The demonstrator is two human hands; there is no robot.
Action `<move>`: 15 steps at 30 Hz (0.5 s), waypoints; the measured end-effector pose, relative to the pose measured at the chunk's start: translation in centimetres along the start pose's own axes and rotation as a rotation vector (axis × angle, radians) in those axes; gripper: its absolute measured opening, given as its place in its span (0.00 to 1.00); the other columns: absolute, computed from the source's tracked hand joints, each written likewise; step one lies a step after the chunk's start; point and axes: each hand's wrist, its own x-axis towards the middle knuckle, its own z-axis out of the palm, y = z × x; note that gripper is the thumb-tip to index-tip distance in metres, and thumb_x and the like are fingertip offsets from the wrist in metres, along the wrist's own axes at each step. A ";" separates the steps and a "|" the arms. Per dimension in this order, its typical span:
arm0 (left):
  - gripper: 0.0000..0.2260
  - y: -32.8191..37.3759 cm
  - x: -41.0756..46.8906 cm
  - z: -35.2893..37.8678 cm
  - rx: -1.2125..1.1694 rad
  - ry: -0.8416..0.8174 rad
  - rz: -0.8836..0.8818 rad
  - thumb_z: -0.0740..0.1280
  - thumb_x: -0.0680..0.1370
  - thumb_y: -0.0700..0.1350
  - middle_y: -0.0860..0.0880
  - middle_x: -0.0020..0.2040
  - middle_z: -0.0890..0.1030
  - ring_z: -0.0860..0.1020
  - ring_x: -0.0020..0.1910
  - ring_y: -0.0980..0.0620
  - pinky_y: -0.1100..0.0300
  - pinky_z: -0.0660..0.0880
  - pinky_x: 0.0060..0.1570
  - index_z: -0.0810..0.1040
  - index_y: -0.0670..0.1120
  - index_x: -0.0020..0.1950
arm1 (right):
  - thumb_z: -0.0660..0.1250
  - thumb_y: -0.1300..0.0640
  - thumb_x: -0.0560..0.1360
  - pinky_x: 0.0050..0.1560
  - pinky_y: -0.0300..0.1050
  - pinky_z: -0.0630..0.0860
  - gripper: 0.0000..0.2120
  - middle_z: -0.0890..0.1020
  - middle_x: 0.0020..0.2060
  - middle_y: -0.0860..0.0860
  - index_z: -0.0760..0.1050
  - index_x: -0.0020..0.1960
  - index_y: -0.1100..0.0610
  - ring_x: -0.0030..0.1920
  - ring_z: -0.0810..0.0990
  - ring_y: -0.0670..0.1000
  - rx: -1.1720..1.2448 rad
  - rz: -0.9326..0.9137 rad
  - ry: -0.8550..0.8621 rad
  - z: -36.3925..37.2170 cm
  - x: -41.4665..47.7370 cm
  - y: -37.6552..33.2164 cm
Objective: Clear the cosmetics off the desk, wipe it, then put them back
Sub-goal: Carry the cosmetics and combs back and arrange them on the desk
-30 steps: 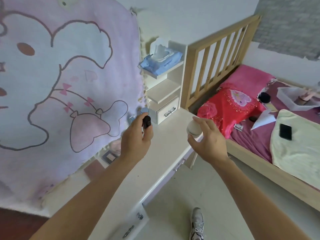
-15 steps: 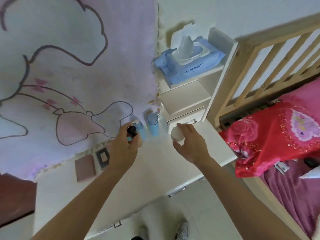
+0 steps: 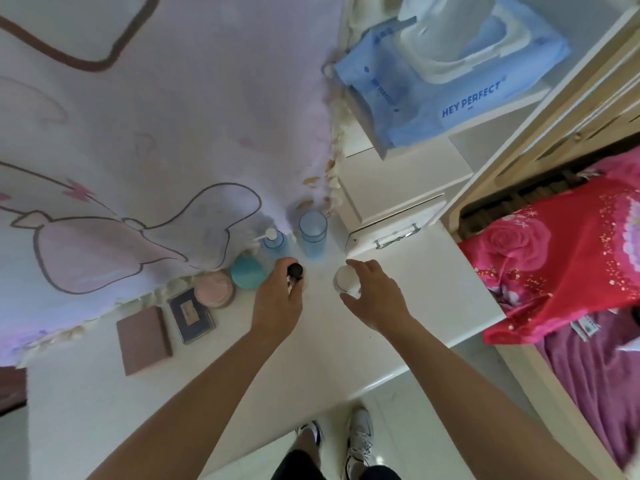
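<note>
The two hands are apart, each clamped on one cosmetic above the white desk (image 3: 433, 292). The left hand (image 3: 277, 301) curls its fingers round a small bottle with a round black cap (image 3: 295, 270), held upright with the cap poking out above the knuckles. The right hand (image 3: 375, 296) cups a squat white jar (image 3: 346, 279) with a smooth round lid, thumb on the near side and fingers arched over the far side; I cannot tell whether the jar touches the desk. Both forearms reach in bare from the lower edge. Six more cosmetics stand in a loose row along the back of the desk: a translucent blue cylindrical bottle (image 3: 312, 233), a blue pump bottle (image 3: 275, 242) just beside it, a teal round-topped jar (image 3: 246, 271), a flat pink round compact (image 3: 214, 289), a dark rectangular case (image 3: 191, 315) and a flat mauve rectangular palette (image 3: 143, 339). Behind them hangs one soft pink cartoon cloth (image 3: 138, 133). To the right one white drawer unit (image 3: 391, 230) carries a crinkly blue wipes pack (image 3: 450, 81) on its shelf. One red rose-printed cloth (image 3: 554, 258) lies on the bed.
</note>
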 end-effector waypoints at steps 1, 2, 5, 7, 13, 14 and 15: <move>0.09 -0.6 0.3 0.4 0.001 -0.024 -0.005 0.65 0.79 0.43 0.55 0.48 0.78 0.79 0.46 0.52 0.49 0.79 0.50 0.71 0.51 0.58 | 0.69 0.47 0.74 0.57 0.49 0.75 0.31 0.70 0.64 0.50 0.62 0.74 0.48 0.50 0.81 0.54 0.010 0.019 -0.008 0.6 0.4 0.0; 0.09 -1.1 0.6 0.7 0.001 -0.047 -0.006 0.65 0.79 0.42 0.54 0.48 0.78 0.79 0.46 0.51 0.48 0.79 0.50 0.71 0.50 0.58 | 0.69 0.48 0.75 0.57 0.50 0.75 0.31 0.70 0.64 0.50 0.62 0.74 0.48 0.49 0.81 0.55 0.017 0.034 -0.012 1.1 0.7 -0.1; 0.11 -2.3 1.3 1.3 0.010 -0.096 0.015 0.66 0.78 0.40 0.51 0.48 0.78 0.79 0.47 0.48 0.46 0.79 0.50 0.72 0.46 0.59 | 0.70 0.51 0.75 0.53 0.51 0.77 0.29 0.71 0.63 0.52 0.63 0.73 0.47 0.46 0.82 0.57 0.033 0.042 0.005 2.4 1.6 -0.6; 0.11 -2.8 1.7 1.5 0.023 -0.115 0.023 0.67 0.78 0.40 0.49 0.49 0.79 0.79 0.48 0.47 0.46 0.79 0.51 0.72 0.44 0.60 | 0.70 0.53 0.75 0.50 0.52 0.78 0.26 0.72 0.61 0.52 0.64 0.70 0.47 0.45 0.81 0.59 0.034 0.039 0.014 3.1 2.0 -0.9; 0.14 -3.3 2.7 1.4 0.110 -0.184 0.080 0.67 0.79 0.42 0.47 0.54 0.81 0.80 0.51 0.46 0.55 0.78 0.53 0.72 0.44 0.63 | 0.68 0.55 0.77 0.56 0.52 0.77 0.26 0.67 0.71 0.50 0.63 0.72 0.45 0.51 0.82 0.57 0.038 0.062 -0.080 3.9 2.2 -0.8; 0.15 -3.4 2.7 1.2 0.137 -0.186 0.097 0.67 0.79 0.42 0.47 0.56 0.81 0.79 0.52 0.46 0.59 0.76 0.53 0.72 0.44 0.65 | 0.67 0.55 0.77 0.56 0.51 0.77 0.27 0.65 0.72 0.50 0.62 0.73 0.45 0.52 0.82 0.57 0.011 0.065 -0.087 3.7 2.0 -0.8; 0.16 -3.4 2.6 0.8 0.152 -0.182 0.107 0.67 0.79 0.43 0.47 0.59 0.80 0.79 0.54 0.47 0.61 0.74 0.53 0.72 0.45 0.66 | 0.66 0.55 0.77 0.54 0.50 0.77 0.28 0.64 0.74 0.49 0.61 0.74 0.44 0.51 0.82 0.57 -0.024 0.071 -0.086 3.5 1.8 -0.8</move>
